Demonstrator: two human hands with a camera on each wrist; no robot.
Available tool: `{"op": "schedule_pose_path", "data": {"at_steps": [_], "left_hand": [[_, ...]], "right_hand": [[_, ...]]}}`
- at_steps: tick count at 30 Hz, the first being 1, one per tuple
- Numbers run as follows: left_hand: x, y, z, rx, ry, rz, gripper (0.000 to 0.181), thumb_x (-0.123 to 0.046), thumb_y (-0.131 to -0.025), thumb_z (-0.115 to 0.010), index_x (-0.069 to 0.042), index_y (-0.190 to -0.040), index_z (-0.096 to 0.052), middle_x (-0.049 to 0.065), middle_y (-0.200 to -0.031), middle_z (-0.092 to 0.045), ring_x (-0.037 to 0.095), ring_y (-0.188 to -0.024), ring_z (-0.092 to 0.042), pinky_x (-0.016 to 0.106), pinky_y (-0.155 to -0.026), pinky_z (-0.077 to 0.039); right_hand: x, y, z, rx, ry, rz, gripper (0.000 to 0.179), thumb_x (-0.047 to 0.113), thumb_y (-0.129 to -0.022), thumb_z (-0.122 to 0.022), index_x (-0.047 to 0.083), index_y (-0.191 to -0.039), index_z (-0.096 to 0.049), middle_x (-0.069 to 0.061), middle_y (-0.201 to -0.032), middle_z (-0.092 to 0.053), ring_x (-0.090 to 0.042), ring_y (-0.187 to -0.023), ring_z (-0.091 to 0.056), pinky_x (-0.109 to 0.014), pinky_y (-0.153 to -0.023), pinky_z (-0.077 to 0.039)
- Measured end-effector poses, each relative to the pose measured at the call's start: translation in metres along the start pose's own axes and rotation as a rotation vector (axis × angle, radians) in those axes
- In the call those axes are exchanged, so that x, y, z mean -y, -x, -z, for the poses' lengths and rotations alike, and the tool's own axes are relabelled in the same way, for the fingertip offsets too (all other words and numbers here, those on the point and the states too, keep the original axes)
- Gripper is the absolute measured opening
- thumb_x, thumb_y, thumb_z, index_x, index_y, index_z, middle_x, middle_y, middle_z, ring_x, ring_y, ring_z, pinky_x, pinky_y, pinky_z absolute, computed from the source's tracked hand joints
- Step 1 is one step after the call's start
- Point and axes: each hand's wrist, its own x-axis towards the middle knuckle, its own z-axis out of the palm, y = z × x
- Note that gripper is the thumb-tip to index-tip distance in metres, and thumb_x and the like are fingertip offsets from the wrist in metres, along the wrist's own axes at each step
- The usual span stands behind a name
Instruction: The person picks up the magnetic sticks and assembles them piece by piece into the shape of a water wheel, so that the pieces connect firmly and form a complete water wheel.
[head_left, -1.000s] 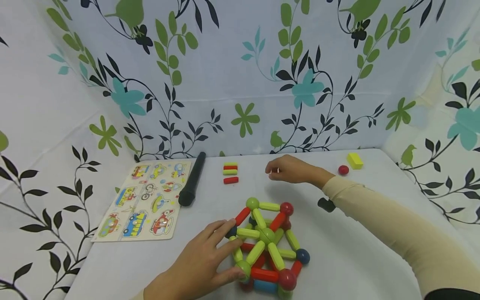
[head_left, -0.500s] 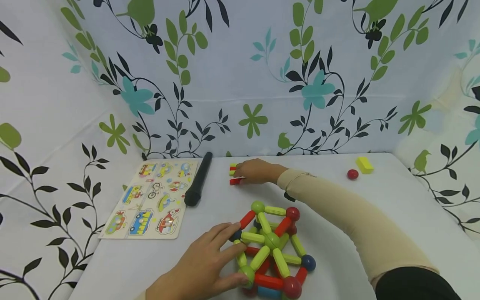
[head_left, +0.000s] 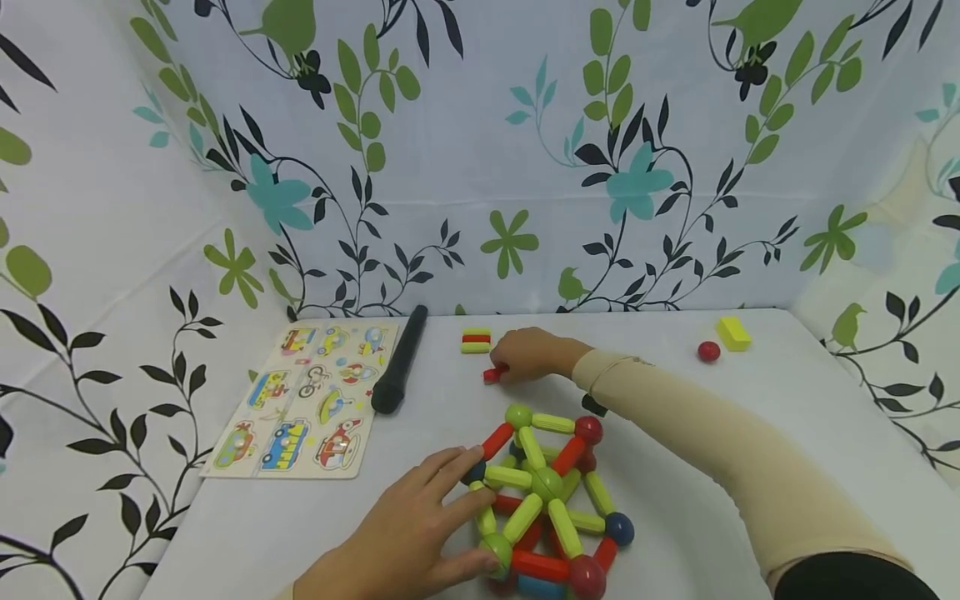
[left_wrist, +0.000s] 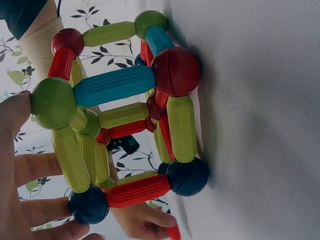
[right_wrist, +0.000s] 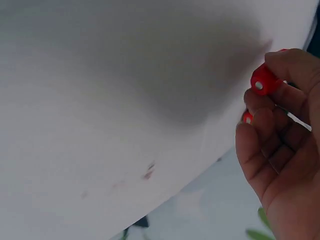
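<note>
In the head view, my left hand (head_left: 412, 525) rests against the near left side of a structure of magnetic rods and balls (head_left: 547, 483). Its thumb touches a green ball (left_wrist: 54, 102), and its extended fingers reach a dark blue ball (left_wrist: 88, 204) and a yellow-green rod (left_wrist: 71, 159). Farther back, my right hand (head_left: 536, 354) pinches a red magnetic rod (right_wrist: 265, 80) between thumb and index finger, low over the table. The remaining fingers curl loosely. Just left of that hand lies a small group of yellow and red rods (head_left: 476, 340). The structure's far underside is partly hidden.
On the left lies a picture puzzle board (head_left: 300, 400), with a black microphone (head_left: 400, 358) along its right edge. A red ball (head_left: 708, 351) and a yellow block (head_left: 733, 333) sit at the back right. Behind the white table (head_left: 247, 533) hangs a leaf-patterned cloth (head_left: 450, 150).
My right hand has reached left to the rods, taken the separate red rod and drawn slightly back toward the right. The left hand keeps its place on the structure; the head view has shifted slightly.
</note>
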Motion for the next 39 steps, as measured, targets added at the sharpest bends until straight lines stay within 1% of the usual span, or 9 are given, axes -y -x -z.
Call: {"op": "schedule_pose_path", "data": {"at_steps": [4, 7, 10, 13, 18, 21, 25, 29, 39], "left_hand": [[-0.001, -0.002, 0.0, 0.004, 0.007, 0.004, 0.055, -0.069, -0.097, -0.048, -0.032, -0.135, -0.062, 0.002, -0.157, -0.045, 0.024, -0.14, -0.046, 0.044, -0.099, -0.054], [-0.002, -0.002, 0.0, 0.004, 0.005, 0.004, 0.057, -0.07, -0.096, -0.048, -0.031, -0.135, -0.062, 0.003, -0.157, -0.045, 0.024, -0.139, -0.046, 0.044, -0.098, -0.054], [-0.001, -0.002, 0.0, -0.007, -0.004, 0.002, 0.057, -0.071, -0.095, -0.049, -0.032, -0.134, -0.063, 0.003, -0.156, -0.046, 0.024, -0.139, -0.046, 0.043, -0.099, -0.054], [0.0, -0.001, -0.001, -0.031, -0.015, -0.002, 0.056, -0.071, -0.095, -0.05, -0.032, -0.133, -0.063, 0.004, -0.155, -0.047, 0.023, -0.139, -0.046, 0.042, -0.099, -0.054], [0.0, 0.0, -0.002, -0.047, -0.016, 0.001, 0.057, -0.071, -0.094, -0.051, -0.032, -0.132, -0.065, 0.004, -0.156, -0.047, 0.023, -0.139, -0.046, 0.042, -0.1, -0.054], [-0.001, -0.001, -0.003, -0.042, -0.011, 0.004, 0.057, -0.071, -0.094, -0.051, -0.031, -0.132, -0.065, 0.004, -0.156, -0.046, 0.022, -0.139, -0.045, 0.042, -0.101, -0.053], [-0.001, -0.002, -0.003, -0.047, -0.015, -0.001, 0.057, -0.071, -0.094, -0.052, -0.031, -0.132, -0.065, 0.004, -0.155, -0.047, 0.023, -0.139, -0.046, 0.042, -0.101, -0.053], [0.0, -0.002, -0.003, -0.063, -0.021, -0.004, 0.057, -0.071, -0.094, -0.053, -0.03, -0.131, -0.066, 0.005, -0.155, -0.047, 0.023, -0.139, -0.046, 0.041, -0.101, -0.053], [-0.001, -0.002, -0.004, -0.048, -0.012, 0.001, 0.057, -0.071, -0.094, -0.052, -0.03, -0.132, -0.066, 0.004, -0.156, -0.045, 0.023, -0.14, -0.044, 0.041, -0.102, -0.053]], "right_hand": [[-0.019, 0.045, 0.006, -0.084, -0.223, -0.062, 0.019, 0.029, -0.095, -0.069, 0.019, -0.111, -0.072, 0.007, -0.09, -0.067, -0.014, -0.082, -0.06, -0.029, -0.074, -0.053], [-0.028, 0.089, 0.007, -0.181, -0.432, -0.085, 0.024, 0.024, -0.095, -0.068, 0.017, -0.117, -0.069, 0.004, -0.095, -0.067, -0.017, -0.086, -0.06, -0.031, -0.076, -0.054], [-0.03, 0.134, 0.002, -0.247, -0.627, -0.094, 0.022, 0.02, -0.095, -0.067, 0.015, -0.117, -0.067, 0.001, -0.097, -0.067, -0.019, -0.09, -0.061, -0.032, -0.078, -0.055], [-0.025, 0.173, -0.01, -0.248, -0.754, -0.077, 0.022, 0.019, -0.094, -0.069, 0.013, -0.115, -0.065, 0.001, -0.097, -0.067, -0.02, -0.091, -0.061, -0.031, -0.079, -0.056], [-0.001, 0.22, -0.037, -0.201, -0.844, 0.002, 0.02, 0.02, -0.093, -0.073, 0.016, -0.112, -0.066, 0.002, -0.095, -0.067, -0.019, -0.085, -0.062, -0.028, -0.074, -0.056], [0.016, 0.237, -0.054, -0.172, -0.89, 0.064, 0.019, 0.019, -0.094, -0.072, 0.02, -0.112, -0.067, 0.004, -0.095, -0.07, -0.016, -0.083, -0.063, -0.028, -0.072, -0.056], [0.03, 0.249, -0.071, -0.162, -0.925, 0.124, 0.021, 0.013, -0.094, -0.072, 0.02, -0.113, -0.068, 0.011, -0.093, -0.071, -0.01, -0.078, -0.063, -0.028, -0.069, -0.057], [0.037, 0.253, -0.081, -0.183, -0.906, 0.125, 0.022, 0.014, -0.092, -0.074, 0.022, -0.112, -0.069, 0.016, -0.091, -0.07, -0.005, -0.074, -0.062, -0.027, -0.066, -0.057], [0.045, 0.259, -0.086, -0.23, -0.877, 0.111, 0.019, 0.024, -0.094, -0.075, 0.025, -0.113, -0.069, 0.015, -0.088, -0.071, -0.002, -0.069, -0.06, -0.024, -0.061, -0.055]]}}
